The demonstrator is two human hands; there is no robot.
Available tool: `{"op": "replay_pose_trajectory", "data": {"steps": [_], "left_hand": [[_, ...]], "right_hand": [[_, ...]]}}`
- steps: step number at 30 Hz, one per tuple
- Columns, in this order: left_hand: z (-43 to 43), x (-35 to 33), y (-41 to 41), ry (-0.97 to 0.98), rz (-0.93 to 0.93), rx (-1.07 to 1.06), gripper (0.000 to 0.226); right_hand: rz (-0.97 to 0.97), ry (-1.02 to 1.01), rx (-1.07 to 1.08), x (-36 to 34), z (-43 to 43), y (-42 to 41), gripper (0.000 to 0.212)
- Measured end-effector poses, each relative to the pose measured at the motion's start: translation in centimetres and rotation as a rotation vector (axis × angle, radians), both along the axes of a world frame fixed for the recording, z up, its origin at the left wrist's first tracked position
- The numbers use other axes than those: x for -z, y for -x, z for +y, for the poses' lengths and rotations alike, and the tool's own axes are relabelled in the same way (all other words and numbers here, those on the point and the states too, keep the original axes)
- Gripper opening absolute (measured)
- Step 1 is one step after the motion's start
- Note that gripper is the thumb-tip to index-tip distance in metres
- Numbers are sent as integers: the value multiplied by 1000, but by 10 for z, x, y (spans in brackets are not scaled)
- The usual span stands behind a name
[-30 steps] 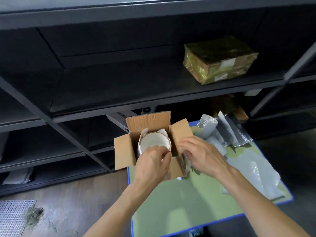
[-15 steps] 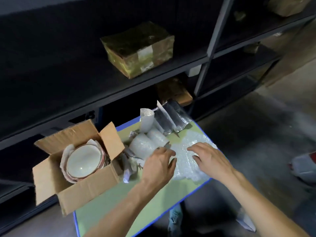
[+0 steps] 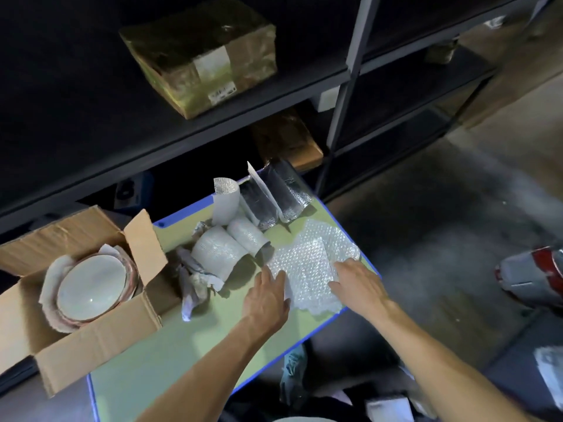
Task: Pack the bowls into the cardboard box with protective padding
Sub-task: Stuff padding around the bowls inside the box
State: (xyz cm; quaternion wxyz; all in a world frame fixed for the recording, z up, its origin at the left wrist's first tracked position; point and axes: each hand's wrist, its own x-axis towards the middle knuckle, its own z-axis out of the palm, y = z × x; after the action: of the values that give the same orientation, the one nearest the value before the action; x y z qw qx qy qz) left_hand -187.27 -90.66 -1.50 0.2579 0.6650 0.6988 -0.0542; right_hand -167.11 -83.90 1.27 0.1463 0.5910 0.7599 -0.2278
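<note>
While both hands lie on the bubble wrap (image 3: 307,269) at the right end of the green table (image 3: 182,345), the cardboard box (image 3: 97,345) sits at the table's left end with its flaps standing open and its left part reaching past the table's edge. Inside it the bowls (image 3: 91,287) are nested, the pale top one facing up with reddish rims showing beneath it, and white padding sheets (image 3: 50,278) are tucked between them and the box walls. The left hand (image 3: 268,300) rests flat on the near left corner of the bubble wrap, fingers straight and pointing away, gripping nothing. The right hand (image 3: 359,287) lies on the sheet's right side with its fingers spread and relaxed, likewise holding nothing. Just left of the bubble wrap lie two rolls of white foam (image 3: 217,254), side by side and touching, and crumpled paper (image 3: 195,278) sits between the larger roll and the box. Farther back, at the table's far edge, silver foil-backed sheets (image 3: 274,196) stand folded and curled. Behind the table runs dark metal shelving (image 3: 350,86); a taped parcel (image 3: 201,53) with a white label sits on an upper shelf, and a brown box (image 3: 286,141) lies on the shelf below it.
</note>
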Motion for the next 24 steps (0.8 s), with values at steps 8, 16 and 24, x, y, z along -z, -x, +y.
{"op": "replay_pose_trajectory", "data": {"steps": [8, 16, 24], "left_hand": [[0, 5, -7, -60, -135, -121, 51], [-7, -14, 9, -144, -224, -204, 71], [-16, -59, 33, -451, -356, -391, 75]], "right_hand": [[122, 33, 180, 14, -4, 12, 26], [281, 73, 278, -16, 2, 8, 21], [484, 81, 214, -72, 11, 14, 24]]}}
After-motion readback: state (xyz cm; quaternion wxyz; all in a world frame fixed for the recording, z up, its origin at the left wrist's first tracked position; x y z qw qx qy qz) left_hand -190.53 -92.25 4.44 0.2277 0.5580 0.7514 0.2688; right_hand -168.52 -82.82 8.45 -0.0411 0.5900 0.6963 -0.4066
